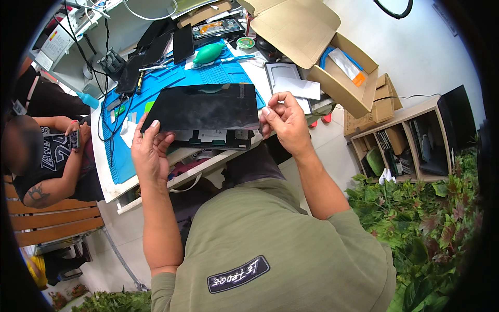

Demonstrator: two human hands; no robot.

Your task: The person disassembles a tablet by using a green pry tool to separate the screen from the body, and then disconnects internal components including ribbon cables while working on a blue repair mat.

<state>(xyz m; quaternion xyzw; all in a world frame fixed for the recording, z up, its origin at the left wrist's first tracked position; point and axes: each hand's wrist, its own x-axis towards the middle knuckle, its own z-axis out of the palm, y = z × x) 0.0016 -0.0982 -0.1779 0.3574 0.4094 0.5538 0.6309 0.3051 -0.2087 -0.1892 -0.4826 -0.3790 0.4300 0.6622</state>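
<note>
A black tablet screen point(208, 108) with a glossy face is tilted up over the near edge of the bench. Below it shows the opened tablet body point(213, 139), dark with pale and green parts inside; much of it is hidden by the screen. My left hand point(152, 151) grips the screen's lower left corner, thumb on top and fingers underneath. At the right edge of the screen, my right hand point(283, 120) is closed, its thumb and fingertips pinched together. What they hold, if anything, is too small to make out.
A blue work mat point(182, 77) covers the bench, bearing a green air blower point(209, 53), a yellow screwdriver point(140, 82) and several dark phones. At right stand an open cardboard box point(343, 78) and a wooden shelf point(400, 140). A person point(52, 151) sits at left holding a phone.
</note>
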